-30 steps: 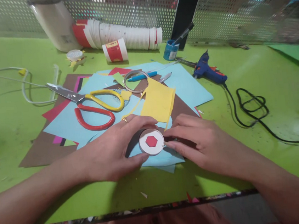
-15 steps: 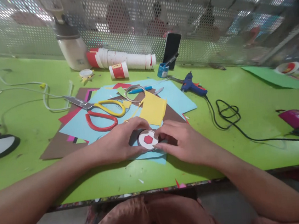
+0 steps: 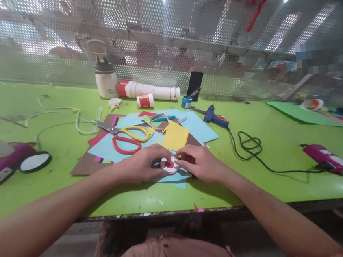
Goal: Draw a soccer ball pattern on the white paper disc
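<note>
While my half-curled left hand (image 3: 147, 163) grips the disc (image 3: 168, 168) just below frame center, my right hand (image 3: 202, 164), nearly closed, touches its edge, hold unclear.

Across the green tabletop (image 3: 130, 202) in front of you, layered coloured paper (image 3: 102, 147) spreads at the centre. At the rear stand a white bottle (image 3: 107, 85) and a blue jar (image 3: 186, 102), with a stack of paper cups (image 3: 153, 90) and a single red-and-white cup (image 3: 145, 101) on their sides. To your right lie a blue glue gun (image 3: 215, 117), a green sheet (image 3: 303, 112) and a magenta power strip (image 3: 326, 157); to your left, a white cord (image 3: 78, 121) trails near a second magenta strip (image 3: 21, 153).
</note>
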Motion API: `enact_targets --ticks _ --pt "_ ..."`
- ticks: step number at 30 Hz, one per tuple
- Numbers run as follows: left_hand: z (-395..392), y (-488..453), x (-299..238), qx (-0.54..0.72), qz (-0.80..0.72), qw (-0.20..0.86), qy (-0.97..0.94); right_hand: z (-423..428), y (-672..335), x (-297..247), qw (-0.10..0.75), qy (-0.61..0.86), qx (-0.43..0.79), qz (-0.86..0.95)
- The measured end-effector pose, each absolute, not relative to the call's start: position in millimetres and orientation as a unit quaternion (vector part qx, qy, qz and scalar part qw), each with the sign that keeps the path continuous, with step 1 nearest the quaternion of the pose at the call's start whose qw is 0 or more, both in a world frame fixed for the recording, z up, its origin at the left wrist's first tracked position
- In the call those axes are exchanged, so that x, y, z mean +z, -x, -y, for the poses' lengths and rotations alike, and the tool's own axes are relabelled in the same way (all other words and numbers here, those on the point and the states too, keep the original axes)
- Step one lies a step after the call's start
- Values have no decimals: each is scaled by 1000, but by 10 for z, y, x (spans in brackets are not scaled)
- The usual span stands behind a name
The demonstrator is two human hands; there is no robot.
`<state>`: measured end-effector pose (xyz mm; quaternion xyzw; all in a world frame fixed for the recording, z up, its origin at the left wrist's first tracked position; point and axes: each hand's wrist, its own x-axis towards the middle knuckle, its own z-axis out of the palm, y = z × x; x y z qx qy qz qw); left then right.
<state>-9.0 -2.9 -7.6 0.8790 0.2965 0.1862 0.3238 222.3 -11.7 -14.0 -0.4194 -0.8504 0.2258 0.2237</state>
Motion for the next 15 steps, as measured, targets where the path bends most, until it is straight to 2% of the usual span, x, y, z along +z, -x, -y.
enact_targets --ticks 10,15 --pt "77 111 -63 169 -387 296 -857 41 -2269 -60 287 482 184 807" --pt "81 100 -47 164 -378 305 -858 -127 -2534 100 260 540 138 788"
